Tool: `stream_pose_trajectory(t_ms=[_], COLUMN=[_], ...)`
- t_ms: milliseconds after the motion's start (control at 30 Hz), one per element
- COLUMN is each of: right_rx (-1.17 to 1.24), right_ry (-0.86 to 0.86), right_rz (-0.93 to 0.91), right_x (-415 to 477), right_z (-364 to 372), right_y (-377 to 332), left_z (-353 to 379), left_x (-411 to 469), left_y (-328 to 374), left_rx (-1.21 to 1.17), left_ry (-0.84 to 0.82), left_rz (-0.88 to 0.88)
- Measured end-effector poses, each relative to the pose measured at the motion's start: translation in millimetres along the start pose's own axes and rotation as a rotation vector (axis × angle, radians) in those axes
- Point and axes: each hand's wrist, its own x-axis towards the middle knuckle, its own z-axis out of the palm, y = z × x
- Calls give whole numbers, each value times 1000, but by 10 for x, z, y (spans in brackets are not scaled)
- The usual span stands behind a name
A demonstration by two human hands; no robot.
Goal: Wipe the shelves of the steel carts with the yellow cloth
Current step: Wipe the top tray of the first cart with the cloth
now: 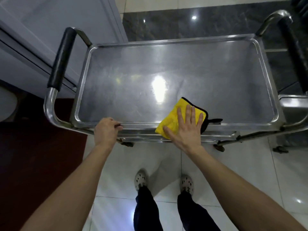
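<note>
1. The right hand [185, 125] lies flat on the yellow cloth [171, 118]. Its fingers are straight and slightly spread, and the palm presses down without pinching anything.
2. The yellow cloth is folded and edged in black, with a black loop [215, 120] sticking out to its right. It sits lower centre-right in the frame, on the near right part of the top shelf [166, 64]. Its near corner laps over the shelf's front rim.
3. The left hand [106, 130], lower centre-left, curls its fingers over that same front rim and grips it. It is well apart from the cloth.
4. The top shelf is a shallow steel tray with a raised rim and rounded corners. A bright patch of glare sits near its middle.
5. The shelf belongs to a steel cart [49, 104] with a tubular handle at each end. The left grip [60, 59] and the right grip [293, 52] are both black sleeves.
6. Just below the front rim, the edge of a lower shelf [146, 136] shows, with casters [126, 144] under it.
7. At the right edge of the frame, just beside the cart, is part of another steel surface [293, 104]. What it belongs to cannot be told.
8. At the bottom of the frame are both forearms, dark trousers and white perforated clogs [140, 180] on white floor tiles [250, 164].
9. A dark stone band [183, 22] runs along the top. A red-brown floor patch [33, 147] lies at the left, and a pale blue door [50, 22] fills the upper left.
</note>
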Motion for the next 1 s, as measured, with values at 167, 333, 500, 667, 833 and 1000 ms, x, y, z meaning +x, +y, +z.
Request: stream_pose_trajectory(t_ms=[167, 333, 500, 667, 833, 1000], right_rx=[11, -57, -116, -138, -120, 73], right_ry=[-44, -124, -138, -157, -148, -27], right_rz=[-285, -436, -393, -460, -552, -598], right_x=[212, 283, 257, 337, 423, 237], right_z=[257, 386, 342, 483, 593, 596], right_y=[-918, -1607, -1691, -2336, -2735, -2710], left_z=[-7, -317, -476, -387, -388, -382], left_x=[6, 287, 444, 413, 402, 355], left_y=[-120, -591, -1252, -1357, -1416, -1588], left_rx=[-81, 31, 128, 25, 71, -59], left_ry=[23, -124, -118, -78, -60, -72], left_rz=[156, 242, 212, 311, 366, 385])
